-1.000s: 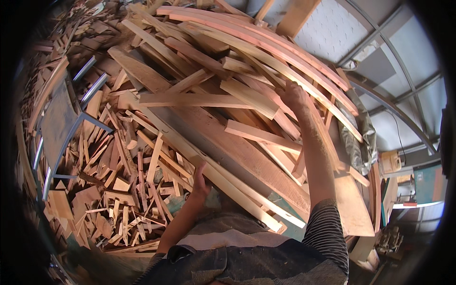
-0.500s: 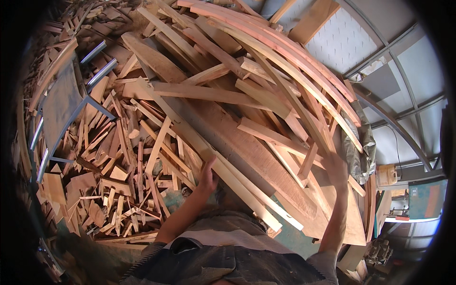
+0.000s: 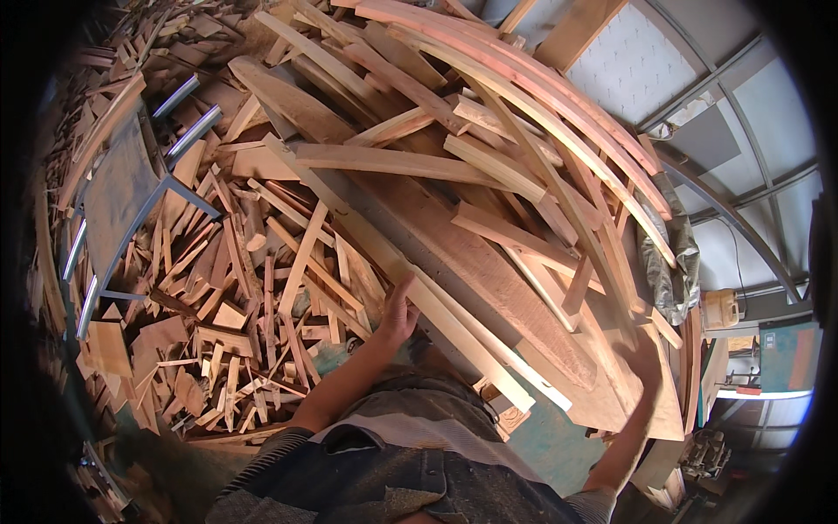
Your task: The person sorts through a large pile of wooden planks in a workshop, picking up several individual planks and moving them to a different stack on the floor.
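Note:
My left hand (image 3: 399, 314) is closed round the near side of a long pale wooden strip (image 3: 467, 345), which slants from the upper left down to the front of my body. A second pale strip (image 3: 511, 362) lies close along its right side. To the right, my right hand (image 3: 644, 356) is smeared by motion, so its fingers cannot be made out. It is nearest to the lower end of a long narrow plank (image 3: 602, 266) and over a broad board (image 3: 650, 406); whether it touches either I cannot tell. A wide brown board (image 3: 454, 249) lies between my hands.
Offcuts (image 3: 214, 341) heap up on the left, beside an overturned metal-legged piece with a dark panel (image 3: 127, 201). Long reddish boards (image 3: 524, 74) arch across the far right. A crumpled grey cover (image 3: 676, 279) and a tan container (image 3: 720, 307) stand beyond them.
My right hand has moved down and slightly right, toward my body, from higher along the long plank. My left hand stays on the pale strip. The whole view has shifted slightly.

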A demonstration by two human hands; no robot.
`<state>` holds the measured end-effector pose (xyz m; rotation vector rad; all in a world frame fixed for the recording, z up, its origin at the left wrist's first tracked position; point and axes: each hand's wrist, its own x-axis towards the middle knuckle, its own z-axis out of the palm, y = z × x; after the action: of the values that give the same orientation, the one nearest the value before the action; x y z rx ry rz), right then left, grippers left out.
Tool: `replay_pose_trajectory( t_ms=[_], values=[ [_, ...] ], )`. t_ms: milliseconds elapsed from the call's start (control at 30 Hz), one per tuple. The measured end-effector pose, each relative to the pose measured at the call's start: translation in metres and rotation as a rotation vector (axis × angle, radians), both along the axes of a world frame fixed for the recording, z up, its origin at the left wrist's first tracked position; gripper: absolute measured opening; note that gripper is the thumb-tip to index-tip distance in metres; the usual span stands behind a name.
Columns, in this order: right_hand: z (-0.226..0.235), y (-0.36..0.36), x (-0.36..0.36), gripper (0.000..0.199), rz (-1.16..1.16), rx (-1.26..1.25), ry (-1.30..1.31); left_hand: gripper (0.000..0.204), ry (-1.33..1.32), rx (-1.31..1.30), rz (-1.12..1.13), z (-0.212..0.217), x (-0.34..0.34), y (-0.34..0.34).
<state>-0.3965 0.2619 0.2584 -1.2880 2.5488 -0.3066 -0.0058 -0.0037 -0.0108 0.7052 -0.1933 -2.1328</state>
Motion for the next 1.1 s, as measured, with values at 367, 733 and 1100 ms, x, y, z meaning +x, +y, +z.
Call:
replay_pose_trajectory(
  t_ms=[367, 733, 1100],
  values=[
    [-0.055, -0.241, -0.001, 0.049, 0.012, -0.193, 0.012, 0.04, 0.032, 0.002, -0.027, 0.001, 0.002, 0.0],
    [-0.028, -0.112, 0.039, 0.028, -0.104, -0.188, -0.263, 0.058, -0.016, 0.036, -0.018, 0.009, 0.003, 0.001],
    [-0.096, -0.084, 0.229, 0.051, 0.146, -0.193, -0.267, 0.058, 0.23, -0.109, -0.025, -0.067, 0.012, 0.004]
  ],
)
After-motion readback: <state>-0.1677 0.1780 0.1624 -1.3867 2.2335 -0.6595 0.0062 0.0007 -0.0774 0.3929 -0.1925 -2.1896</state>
